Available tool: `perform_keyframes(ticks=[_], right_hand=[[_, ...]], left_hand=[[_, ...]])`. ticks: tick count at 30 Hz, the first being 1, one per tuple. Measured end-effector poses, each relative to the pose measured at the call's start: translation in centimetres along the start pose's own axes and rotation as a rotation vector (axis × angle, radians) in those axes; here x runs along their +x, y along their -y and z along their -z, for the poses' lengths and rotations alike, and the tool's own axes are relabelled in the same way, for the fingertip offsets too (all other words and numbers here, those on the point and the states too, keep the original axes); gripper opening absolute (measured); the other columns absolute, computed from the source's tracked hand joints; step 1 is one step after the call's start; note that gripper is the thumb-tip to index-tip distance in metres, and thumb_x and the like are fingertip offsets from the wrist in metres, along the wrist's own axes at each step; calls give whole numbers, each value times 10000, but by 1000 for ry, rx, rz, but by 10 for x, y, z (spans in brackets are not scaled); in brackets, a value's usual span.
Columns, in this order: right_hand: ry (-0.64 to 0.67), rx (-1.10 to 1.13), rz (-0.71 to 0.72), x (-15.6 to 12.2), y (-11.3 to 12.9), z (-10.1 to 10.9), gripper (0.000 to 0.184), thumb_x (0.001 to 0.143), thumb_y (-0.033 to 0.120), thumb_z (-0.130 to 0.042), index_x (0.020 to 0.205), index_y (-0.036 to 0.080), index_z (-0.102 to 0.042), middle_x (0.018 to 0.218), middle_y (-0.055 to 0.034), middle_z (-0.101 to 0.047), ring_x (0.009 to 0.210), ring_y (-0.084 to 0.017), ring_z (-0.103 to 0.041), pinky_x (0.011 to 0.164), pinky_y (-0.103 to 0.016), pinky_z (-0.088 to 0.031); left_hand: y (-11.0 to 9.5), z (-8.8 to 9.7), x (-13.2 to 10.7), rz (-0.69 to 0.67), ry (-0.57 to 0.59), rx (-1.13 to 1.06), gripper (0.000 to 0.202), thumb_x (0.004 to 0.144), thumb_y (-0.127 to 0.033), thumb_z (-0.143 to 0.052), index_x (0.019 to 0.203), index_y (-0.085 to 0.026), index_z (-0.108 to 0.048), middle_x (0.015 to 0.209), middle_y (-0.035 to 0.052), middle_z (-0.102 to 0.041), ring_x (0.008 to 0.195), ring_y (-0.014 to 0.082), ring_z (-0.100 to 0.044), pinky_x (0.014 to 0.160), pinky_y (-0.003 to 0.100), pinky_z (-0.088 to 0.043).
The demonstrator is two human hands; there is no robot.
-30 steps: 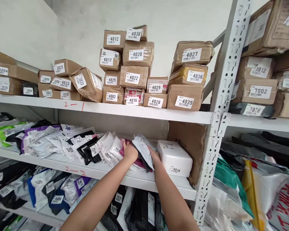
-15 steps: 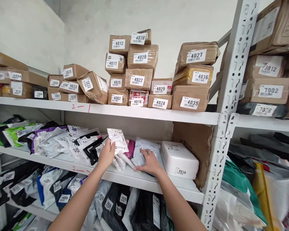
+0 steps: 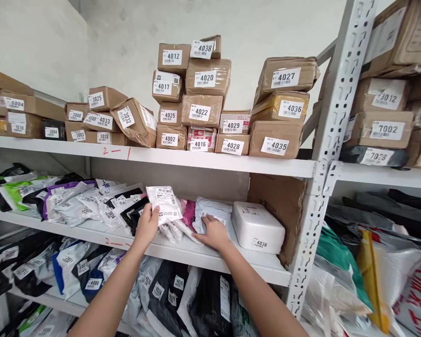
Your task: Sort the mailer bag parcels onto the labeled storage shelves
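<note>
In my left hand [image 3: 148, 225] is a small white mailing bag [image 3: 164, 204] with printed labels, pinched at its lower left side and held above the middle shelf [image 3: 210, 252]. My right hand [image 3: 212, 232] rests with fingers spread on a pale grey-blue mailing bag [image 3: 215, 209]. Its thumb points left toward a narrow white bag [image 3: 185, 230] lying on the shelf; whether it touches that bag I cannot tell. A pink bag [image 3: 188, 211] shows between the two hands. Right of my right hand stands a white foam-like parcel [image 3: 257, 228] labelled 4038.
Numbered cardboard boxes [image 3: 201, 108] are stacked on the upper shelf [image 3: 196, 159]. Several mailing bags [image 3: 80, 203] lie in a row at the left. Dark bags [image 3: 168, 285] fill the lower shelf. A perforated metal post [image 3: 321, 187] stands at the right, beside a cardboard sheet [image 3: 279, 187].
The white mailing bag in my left hand has shifted slightly left and turned a little flatter to view. My right hand's fingers have moved slightly on the grey-blue bag. The camera view has shifted slightly.
</note>
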State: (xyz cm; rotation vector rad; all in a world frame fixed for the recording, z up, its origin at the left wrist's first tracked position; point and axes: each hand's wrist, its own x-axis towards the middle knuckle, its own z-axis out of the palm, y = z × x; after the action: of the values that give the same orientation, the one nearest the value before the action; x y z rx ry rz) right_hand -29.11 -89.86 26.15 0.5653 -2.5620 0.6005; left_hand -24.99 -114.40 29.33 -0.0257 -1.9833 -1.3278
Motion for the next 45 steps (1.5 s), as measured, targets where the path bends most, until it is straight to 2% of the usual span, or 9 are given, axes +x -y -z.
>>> perform_keyframes(ticks=[5, 12, 17, 21, 26, 32, 35, 40, 45], right_hand=[[-90, 33, -115, 2, -4, -15, 135, 814, 320, -609, 793, 193, -649, 963, -124, -708, 871, -259, -632, 783, -333, -410], [-292, 172, -374, 9, -21, -16, 239, 842, 336, -558, 642, 207, -568, 762, -138, -691, 776, -287, -635, 696, -342, -393], [-405, 328, -501, 12, -31, 0, 305, 847, 398, -500, 599, 224, -535, 700, -84, -678, 709, -243, -612, 644, -309, -405], [-404, 403, -543, 14, -36, 12, 304, 822, 397, -504, 574, 221, -517, 650, -48, -654, 666, -214, -597, 604, -284, -408], [-347, 346, -501, 9, -21, 9, 325, 780, 382, -562, 509, 229, -466, 548, -41, -585, 612, -213, -564, 592, -299, -366], [-212, 54, -331, 5, 13, -3, 416, 676, 601, -674, 746, 191, -656, 829, -147, -696, 822, -321, -633, 677, -359, -408], [-258, 100, -344, 13, 16, -9, 420, 745, 571, -615, 836, 167, -688, 984, -190, -695, 951, -343, -617, 726, -368, -416], [-387, 452, -502, 24, 0, -15, 276, 802, 388, -484, 647, 211, -628, 727, -98, -691, 735, -250, -602, 666, -320, -387], [-553, 682, -519, 25, -14, -18, 311, 751, 448, -466, 537, 222, -479, 545, -11, -554, 596, -176, -475, 610, -286, -362]], left_hand=[[8, -7, 0, -24, -6, -23, 291, 780, -532, -398, 732, -246, -424, 713, 15, -584, 730, 235, -571, 706, 360, -445], [8, -6, 3, -12, -27, -33, 273, 793, -512, -405, 765, -244, -452, 728, 19, -600, 751, 236, -576, 696, 348, -446], [-11, -26, 1, -45, 39, 67, 194, 823, -420, -398, 724, -255, -375, 660, 0, -538, 705, 233, -564, 674, 344, -428], [-25, -49, 1, -30, 154, 172, 190, 870, -321, -396, 712, -259, -310, 605, -20, -478, 641, 220, -539, 629, 320, -379], [-24, -61, -1, -15, 159, 237, 199, 896, -281, -398, 721, -259, -306, 612, -13, -485, 656, 229, -558, 610, 307, -356], [-14, -53, -12, -43, 112, 161, 144, 862, -341, -389, 753, -260, -341, 623, -6, -493, 664, 238, -550, 630, 318, -354], [-8, -45, -16, -31, 55, 114, 185, 827, -414, -389, 735, -262, -339, 615, -9, -480, 646, 231, -522, 628, 320, -346], [5, -32, -18, 21, 15, 59, 279, 789, -522, -393, 710, -260, -340, 576, -35, -430, 580, 200, -457, 615, 316, -329], [9, -28, -20, 9, 52, 21, 315, 783, -557, -402, 709, -257, -338, 579, -48, -413, 572, 185, -440, 618, 313, -331]])
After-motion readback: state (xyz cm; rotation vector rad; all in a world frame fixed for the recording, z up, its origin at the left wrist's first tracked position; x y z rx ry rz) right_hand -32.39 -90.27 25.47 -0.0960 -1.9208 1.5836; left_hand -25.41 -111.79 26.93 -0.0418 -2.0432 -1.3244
